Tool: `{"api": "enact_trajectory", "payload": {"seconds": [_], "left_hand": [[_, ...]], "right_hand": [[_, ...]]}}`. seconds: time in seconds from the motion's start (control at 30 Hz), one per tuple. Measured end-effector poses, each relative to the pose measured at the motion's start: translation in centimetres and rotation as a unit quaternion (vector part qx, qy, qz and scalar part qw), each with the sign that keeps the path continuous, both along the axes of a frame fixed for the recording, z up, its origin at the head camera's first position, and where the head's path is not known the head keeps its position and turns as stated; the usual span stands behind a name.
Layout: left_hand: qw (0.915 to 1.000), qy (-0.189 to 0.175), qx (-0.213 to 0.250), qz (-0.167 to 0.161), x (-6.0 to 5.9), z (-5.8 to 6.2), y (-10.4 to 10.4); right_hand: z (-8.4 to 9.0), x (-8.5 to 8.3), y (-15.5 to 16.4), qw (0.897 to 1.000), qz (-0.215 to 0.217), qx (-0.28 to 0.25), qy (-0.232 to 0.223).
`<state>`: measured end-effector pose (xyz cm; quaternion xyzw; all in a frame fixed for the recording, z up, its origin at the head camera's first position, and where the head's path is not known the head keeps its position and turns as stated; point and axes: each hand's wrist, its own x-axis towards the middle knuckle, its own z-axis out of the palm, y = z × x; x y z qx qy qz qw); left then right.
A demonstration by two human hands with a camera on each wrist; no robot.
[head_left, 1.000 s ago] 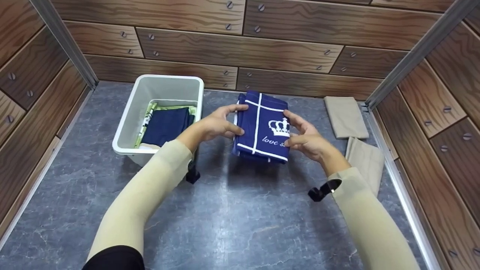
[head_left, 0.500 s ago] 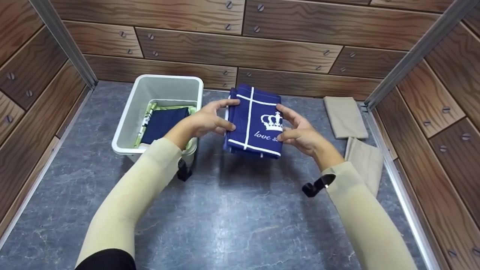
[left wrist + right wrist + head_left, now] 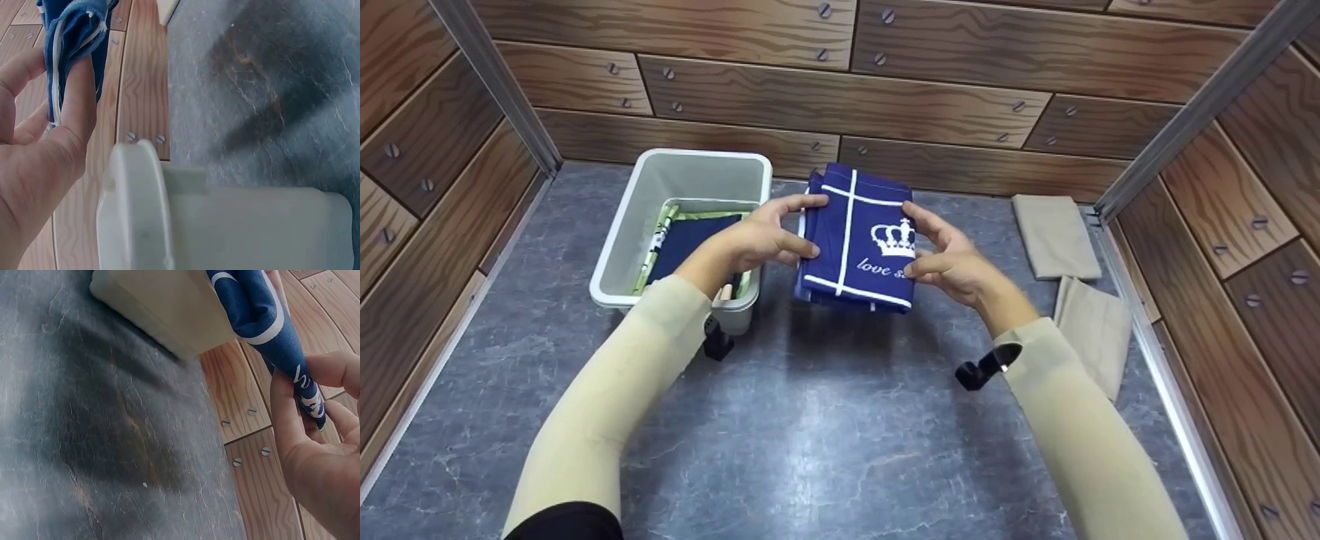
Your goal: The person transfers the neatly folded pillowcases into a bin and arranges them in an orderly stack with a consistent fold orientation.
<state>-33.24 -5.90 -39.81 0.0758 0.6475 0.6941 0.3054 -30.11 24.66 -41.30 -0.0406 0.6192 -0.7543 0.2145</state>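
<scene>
A folded navy cloth (image 3: 859,240) with white lines, a crown print and white lettering hangs above the table between both hands. My left hand (image 3: 757,236) pinches its left edge, thumb on the front and other fingers behind. On the opposite edge my right hand (image 3: 956,259) grips it the same way. The left wrist view shows the cloth's layered folds (image 3: 76,50) between thumb and fingers. In the right wrist view the cloth's end (image 3: 298,377) is pinched too. Beside the left hand stands a pale grey bin (image 3: 611,247) with a folded dark navy cloth (image 3: 690,238) inside.
Green patterned fabric (image 3: 656,244) also lies in the bin, along its inner side. Two beige folded cloths lie at the right: a rear cloth (image 3: 1056,236) and a front cloth (image 3: 1093,334). Wood-patterned walls (image 3: 735,90) enclose the grey marbled table (image 3: 810,450).
Both hands have carried the navy cloth to the left and slightly away, closer to the bin. Their grip on it looks the same. The bin and the beige cloths have stayed in place.
</scene>
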Motion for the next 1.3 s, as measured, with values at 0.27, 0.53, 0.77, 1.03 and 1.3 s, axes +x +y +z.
{"api": "enact_trajectory", "payload": {"seconds": [0.27,0.53,0.77,1.03,1.3], "left_hand": [[1.0,0.005,0.0,0.002,0.2,-0.1,-0.9],[0.9999,0.0,0.009,0.009,0.3,0.0,-1.6],[0.9999,0.003,0.007,0.008,0.4,0.0,-2.0],[0.9999,0.008,0.001,0.008,0.5,0.1,-2.3],[0.9999,0.01,0.002,0.008,0.5,0.0,-2.4]], "right_hand": [[0.0,-0.1,-0.8,1.0,0.004,0.005,0.001],[0.1,-0.1,-1.4,1.0,0.015,-0.003,0.006],[0.3,-0.3,-1.8,1.0,0.02,-0.004,0.001],[0.7,-0.4,-1.9,1.0,0.018,0.007,-0.022],[0.5,-0.5,-2.1,0.999,0.026,0.007,-0.019]]}}
